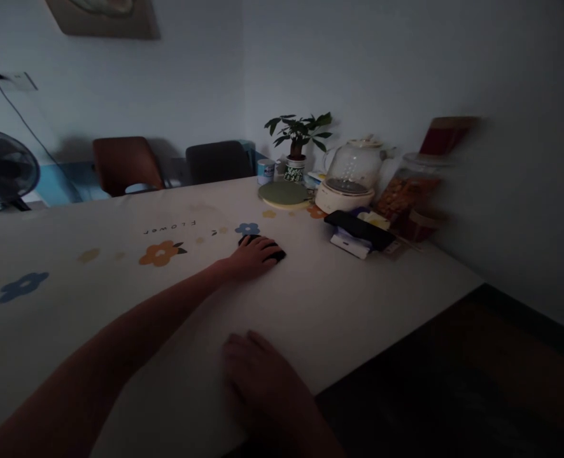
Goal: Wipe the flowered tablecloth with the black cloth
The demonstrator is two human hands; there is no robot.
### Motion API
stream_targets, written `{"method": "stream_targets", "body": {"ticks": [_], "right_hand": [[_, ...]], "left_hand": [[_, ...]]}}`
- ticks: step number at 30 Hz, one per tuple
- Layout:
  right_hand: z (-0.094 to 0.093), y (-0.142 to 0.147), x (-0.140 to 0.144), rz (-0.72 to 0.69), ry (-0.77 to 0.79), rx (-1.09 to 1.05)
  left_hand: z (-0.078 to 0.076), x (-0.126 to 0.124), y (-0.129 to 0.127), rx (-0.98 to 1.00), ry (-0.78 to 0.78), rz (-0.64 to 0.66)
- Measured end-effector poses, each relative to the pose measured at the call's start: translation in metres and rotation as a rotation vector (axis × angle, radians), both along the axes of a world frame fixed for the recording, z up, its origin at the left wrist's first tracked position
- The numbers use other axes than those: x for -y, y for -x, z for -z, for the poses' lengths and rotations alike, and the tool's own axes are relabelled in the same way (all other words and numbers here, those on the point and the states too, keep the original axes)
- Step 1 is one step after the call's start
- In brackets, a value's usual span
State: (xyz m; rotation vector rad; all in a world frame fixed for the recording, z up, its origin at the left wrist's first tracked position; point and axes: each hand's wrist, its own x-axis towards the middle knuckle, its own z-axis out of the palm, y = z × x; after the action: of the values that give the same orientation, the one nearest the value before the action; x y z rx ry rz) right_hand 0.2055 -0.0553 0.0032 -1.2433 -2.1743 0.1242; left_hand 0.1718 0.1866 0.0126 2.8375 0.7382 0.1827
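My left hand [254, 257] reaches far across the table and lies over a small black object [278, 256]. Its fingers are bent around the top of this object, which shows at both sides of the hand and rests on the tablecloth. Most of it is covered, so I cannot make out its kind. Close to the near table edge is my right hand [258, 369], low over the white cloth. It is dim and blurred, its fingers seem partly curled, and nothing shows in it.
The white flowered tablecloth [167, 305] covers the table. At the back right stand a potted plant [295, 168], a cup [265, 171], a green round mat [284, 192], a glass kettle [353, 168], a black flat item [361, 230] and a jar [408, 191]. Chairs [126, 164] line the far side.
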Motion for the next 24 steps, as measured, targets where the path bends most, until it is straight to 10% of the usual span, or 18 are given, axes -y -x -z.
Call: {"method": "stream_targets", "body": {"ticks": [8,15,19,24], "right_hand": [[0.003,0.001,0.0,0.004,-0.042,-0.031],[-0.003,-0.001,0.0,-0.004,-0.086,0.038],[-0.004,0.0,-0.002,-0.015,-0.12,0.051],[-0.003,0.0,0.0,0.027,-0.257,-0.008]], "left_hand": [[0.012,0.068,0.185,0.028,-0.11,0.1],[0.018,0.105,0.353,-0.017,-0.186,-0.23],[0.021,0.113,0.373,-0.068,-0.22,-0.341],[0.02,0.124,0.312,-0.062,-0.219,-0.257]]}}
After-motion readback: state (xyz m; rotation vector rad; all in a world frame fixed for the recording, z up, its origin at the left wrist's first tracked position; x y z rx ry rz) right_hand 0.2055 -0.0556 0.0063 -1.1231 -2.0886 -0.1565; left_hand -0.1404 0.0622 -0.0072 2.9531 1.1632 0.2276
